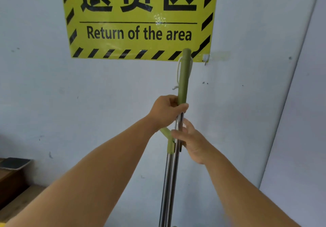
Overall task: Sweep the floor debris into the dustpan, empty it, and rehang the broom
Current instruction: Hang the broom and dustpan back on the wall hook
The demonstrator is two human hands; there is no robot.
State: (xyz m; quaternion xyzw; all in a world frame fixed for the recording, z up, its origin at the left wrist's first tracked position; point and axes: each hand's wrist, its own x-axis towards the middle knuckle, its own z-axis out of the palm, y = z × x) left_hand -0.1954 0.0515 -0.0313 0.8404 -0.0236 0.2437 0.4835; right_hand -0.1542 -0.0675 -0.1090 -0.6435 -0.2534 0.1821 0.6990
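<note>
**Head view: broom and dustpan poles held up at the wall sign**

Head camera looks at a pale blue-grey wall (pixel 53 89) with my two bare forearms reaching up in front of it. My left hand (pixel 165 111) is clenched around the broom handle (pixel 183 78), right where its olive-green grip sleeve meets the shiny metal pole; my thumb lies across the front of it. The handle stands nearly upright, tilted a little to the right at the top, and its green tip overlaps the lower striped edge of the yellow sign (pixel 139 20) that reads "Return of the area". A white hanging cord (pixel 178 71) loops down the left side of the green sleeve.

My right hand (pixel 191 141) sits lower, its fingers curled around the poles from the right side, grasping them just beside a green forked clip (pixel 169 141). That clip caps a second chrome pole, the dustpan handle (pixel 166 182), which runs down alongside the broom's pole, the two touching or nearly so. Both poles leave the bottom of the frame, so the broom head and the pan are out of sight.

A small clear wall hook (pixel 205 58) is stuck by the sign's lower right corner, just to the right of the handle's tip; the cord is not on it. At far left a dark tray-like box (pixel 14 163) shows.
</note>
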